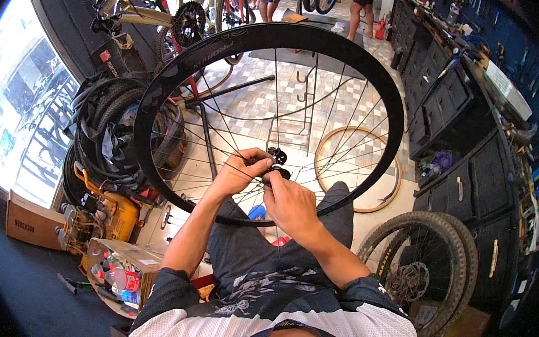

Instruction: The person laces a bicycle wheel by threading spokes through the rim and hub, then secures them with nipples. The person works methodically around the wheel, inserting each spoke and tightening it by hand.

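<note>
A black deep-rimmed bicycle wheel (292,36) lies tilted across my lap, its thin dark spokes running in to a black hub (277,155). Both of my hands meet at this hub. My left hand (242,171) has its fingers bent and its thumb pressed in at the hub's left side. From the lower right, my right hand (290,205) closes its thumb and fingers on the near end of the hub. Any small part between the fingertips is hidden. My thighs (238,242) are beneath the lower rim.
Black drawer cabinets (433,105) line the right side. Knobby tyred wheels (465,260) lean there; a tan-edged tyre (368,206) rests on the floor. Left are piled tyres (96,114), a yellow machine (120,217) and a carton (148,263) of bottles. Two people stand far off near bicycles.
</note>
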Tool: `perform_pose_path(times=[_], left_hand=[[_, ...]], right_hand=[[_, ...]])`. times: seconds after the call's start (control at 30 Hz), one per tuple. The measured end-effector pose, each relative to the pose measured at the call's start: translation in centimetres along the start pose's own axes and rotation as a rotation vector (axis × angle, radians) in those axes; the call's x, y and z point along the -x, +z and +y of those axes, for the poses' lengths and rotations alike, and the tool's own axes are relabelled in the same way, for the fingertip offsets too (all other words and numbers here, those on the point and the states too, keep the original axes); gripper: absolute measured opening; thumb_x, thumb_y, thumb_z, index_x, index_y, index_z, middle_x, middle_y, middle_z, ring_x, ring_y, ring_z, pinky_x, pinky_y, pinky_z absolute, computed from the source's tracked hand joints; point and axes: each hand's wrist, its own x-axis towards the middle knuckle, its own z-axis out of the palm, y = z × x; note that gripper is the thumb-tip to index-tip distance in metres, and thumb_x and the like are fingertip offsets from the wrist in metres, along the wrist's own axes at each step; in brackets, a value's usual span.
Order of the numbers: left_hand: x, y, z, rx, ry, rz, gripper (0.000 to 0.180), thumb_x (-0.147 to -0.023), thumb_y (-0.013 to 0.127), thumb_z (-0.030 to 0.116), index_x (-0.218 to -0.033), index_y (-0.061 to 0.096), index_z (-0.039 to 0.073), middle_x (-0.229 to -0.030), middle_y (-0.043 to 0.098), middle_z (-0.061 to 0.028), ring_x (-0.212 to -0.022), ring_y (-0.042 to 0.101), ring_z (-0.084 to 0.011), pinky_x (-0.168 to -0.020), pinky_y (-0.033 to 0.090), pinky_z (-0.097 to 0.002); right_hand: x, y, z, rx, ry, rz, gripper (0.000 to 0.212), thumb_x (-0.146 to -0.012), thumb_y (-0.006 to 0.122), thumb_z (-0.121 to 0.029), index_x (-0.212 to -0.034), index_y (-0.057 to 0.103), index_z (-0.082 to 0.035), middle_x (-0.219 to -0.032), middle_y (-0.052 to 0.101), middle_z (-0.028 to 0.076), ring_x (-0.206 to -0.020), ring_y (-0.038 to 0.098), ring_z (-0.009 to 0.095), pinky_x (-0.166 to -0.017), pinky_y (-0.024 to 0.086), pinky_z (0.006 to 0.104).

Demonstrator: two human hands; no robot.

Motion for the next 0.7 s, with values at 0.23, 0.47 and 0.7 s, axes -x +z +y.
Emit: perform_pose_path(times=[0.23,0.47,0.7], left_hand=[[-0.7,0.0,-0.6,0.087,-0.02,0.032,0.03,-0.1,0.073,0.021,-0.116,0.074,-0.005,-0.102,0.077,-0.0083,-0.092,0.07,-0.013,-0.086,0.057,-0.0297],[-1.5,-0.2,-0.7,0.128,-0.035,0.029,0.031,-0.1,0.073,0.022,-0.116,0.074,-0.004,-0.1,0.077,-0.0081,-0.09,0.07,-0.0126,-0.085,0.057,-0.029],[-1.3,-0.7,-1.2,0.07,-0.067,0.016,0.029,-0.101,0.073,0.02,-0.116,0.074,-0.004,-0.103,0.075,-0.0071,-0.093,0.068,-0.0124,-0.086,0.057,-0.029]], right_hand=[[4.5,-6.1,0.9,-0.276,-0.257,-0.404,0.023,-0.092,0.079,-0.029,-0.102,0.072,-0.01,-0.086,0.07,0.009,-0.075,0.071,0.031,-0.065,0.058,0.0417],[5.5,-6.3,1.1,-0.227,-0.44,-0.226,0.023,-0.088,0.081,-0.022,-0.107,0.072,-0.011,-0.09,0.069,0.007,-0.075,0.071,0.027,-0.066,0.059,0.0376],[0.7,-1.9,2.5,-0.062,-0.303,0.077,0.017,-0.087,0.081,-0.02,-0.094,0.069,-0.008,-0.086,0.066,0.006,-0.074,0.07,0.027,-0.061,0.056,0.0393]])
